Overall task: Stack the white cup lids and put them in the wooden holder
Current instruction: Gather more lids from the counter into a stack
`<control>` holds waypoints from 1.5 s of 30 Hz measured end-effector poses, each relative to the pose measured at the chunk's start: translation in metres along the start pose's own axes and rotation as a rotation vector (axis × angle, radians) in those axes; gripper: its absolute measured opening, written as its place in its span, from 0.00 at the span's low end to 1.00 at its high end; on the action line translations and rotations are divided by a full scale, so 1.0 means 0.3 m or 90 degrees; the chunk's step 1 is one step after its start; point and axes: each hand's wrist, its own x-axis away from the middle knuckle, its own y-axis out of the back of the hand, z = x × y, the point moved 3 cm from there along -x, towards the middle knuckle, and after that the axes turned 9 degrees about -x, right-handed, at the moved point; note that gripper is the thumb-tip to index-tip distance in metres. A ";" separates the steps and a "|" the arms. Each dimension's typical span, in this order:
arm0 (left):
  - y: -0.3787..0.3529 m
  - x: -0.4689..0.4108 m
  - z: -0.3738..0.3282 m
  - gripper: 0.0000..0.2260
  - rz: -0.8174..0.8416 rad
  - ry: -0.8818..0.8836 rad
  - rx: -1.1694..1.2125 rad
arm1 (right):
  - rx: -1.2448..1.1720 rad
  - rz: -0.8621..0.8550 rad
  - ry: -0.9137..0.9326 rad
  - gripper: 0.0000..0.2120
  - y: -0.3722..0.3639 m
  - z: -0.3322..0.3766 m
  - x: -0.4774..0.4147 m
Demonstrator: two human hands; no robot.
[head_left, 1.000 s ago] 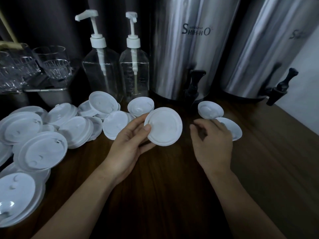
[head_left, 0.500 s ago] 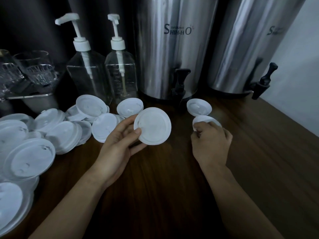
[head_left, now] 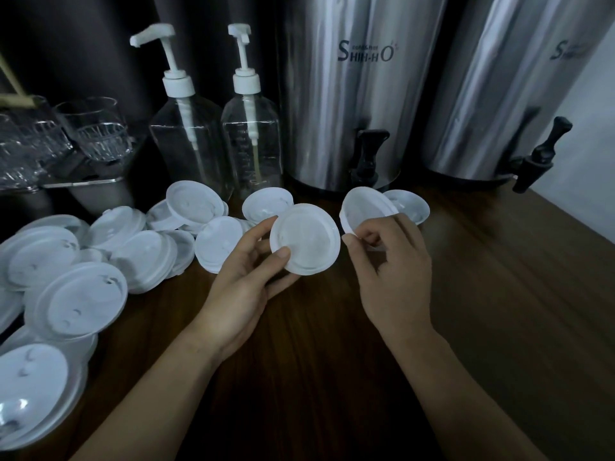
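Over the dark wooden counter (head_left: 332, 344) it's the stacking step I reckon, left hand (head_left: 244, 284) pinching one round white plastic lid (head_left: 306, 242), right hand (head_left: 391, 274) pinching a second tilted lid (head_left: 364, 207) beside it, next they need lining up to nest, wooden holder not in view

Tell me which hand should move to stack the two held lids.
Probably the right hand: it pinches its tilted lid by the rim, lifted off the table, close beside the other lid, which the left hand grips.
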 end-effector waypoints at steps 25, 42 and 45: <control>-0.009 0.005 -0.005 0.21 0.021 -0.002 0.050 | -0.013 0.240 0.016 0.16 -0.093 0.038 0.037; 0.001 0.003 0.018 0.25 0.005 -0.043 0.008 | 0.020 0.258 0.062 0.11 -0.101 0.049 0.049; 0.000 0.003 0.022 0.24 0.004 -0.051 -0.022 | -0.008 0.240 0.058 0.09 -0.104 0.050 0.052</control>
